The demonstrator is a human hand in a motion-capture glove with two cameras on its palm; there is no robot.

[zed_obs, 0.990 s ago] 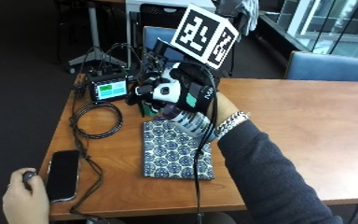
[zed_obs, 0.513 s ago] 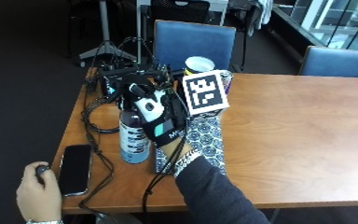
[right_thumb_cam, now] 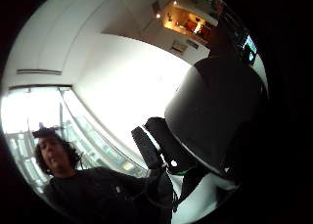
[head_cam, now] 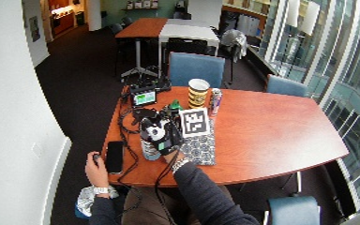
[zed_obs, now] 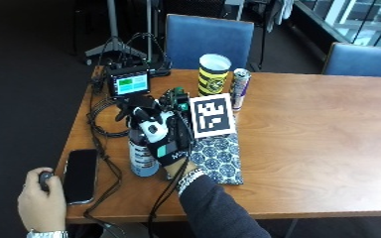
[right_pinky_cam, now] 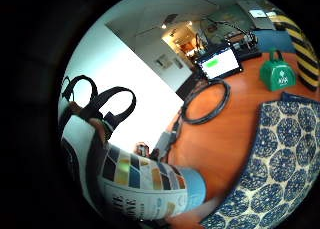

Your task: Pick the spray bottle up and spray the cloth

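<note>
The spray bottle (zed_obs: 140,157) stands upright on the wooden table (zed_obs: 322,129), near its left front part, with the gloved right hand (zed_obs: 160,136) wrapped around its upper body and black trigger head (zed_obs: 132,106); the fingers are curled round the bottle. Its printed label and light blue base (right_pinky_cam: 150,186) fill the little-finger palm view, close to the palm and just beside the patterned blue-and-white cloth (zed_obs: 217,156). The cloth lies flat to the right of the bottle, its near edge short of the table's front edge. To the right of the cloth a broad stretch of bare tabletop runs toward the far rounded edge. Left of the bottle a black phone (zed_obs: 80,176) lies near the table's left edge, and the bare left hand (zed_obs: 42,198) holds a small dark object at the front corner. Behind the hand sit a yellow-and-black cup (zed_obs: 214,74), a slim can (zed_obs: 240,88), a small monitor with a green screen (zed_obs: 129,83), a coil of black cable (zed_obs: 104,119) and a green bell-shaped object (right_pinky_cam: 276,71).
</note>
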